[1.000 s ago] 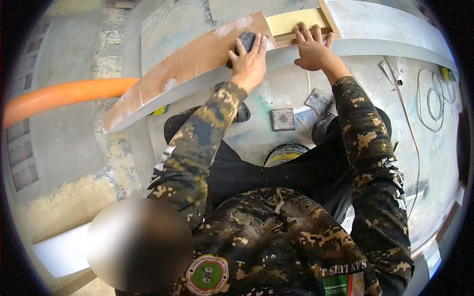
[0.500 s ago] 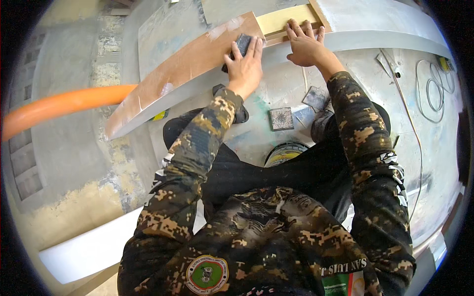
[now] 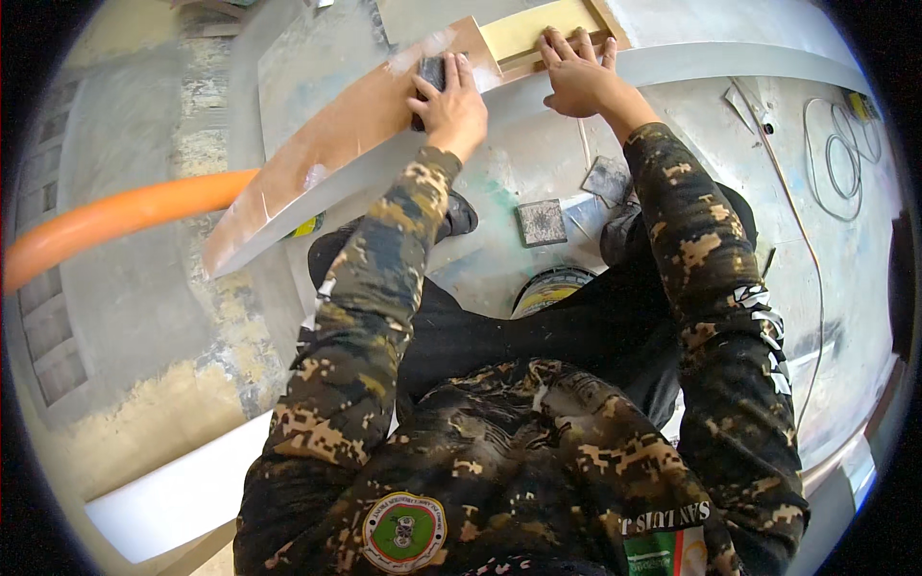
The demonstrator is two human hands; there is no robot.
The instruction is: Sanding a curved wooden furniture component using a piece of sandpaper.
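A long curved board with a tan, white-smeared face and a pale edge runs across the far side. On its tan face my left hand presses a dark grey sanding pad, fingers closed over it. My right hand lies with fingers spread at the wooden rim of a yellow recessed panel, to the right of the tan section. It holds nothing. What is under the fingertips is partly hidden.
An orange hose reaches the board from the left. Two square speckled pads lie on the floor, one a grey square near my feet. I sit over a bucket. A cable and coiled wire lie at right.
My left hand has slid left and slightly farther along the board with the sanding pad. My right hand stays at the recess, shifted slightly in the picture along with the whole view.
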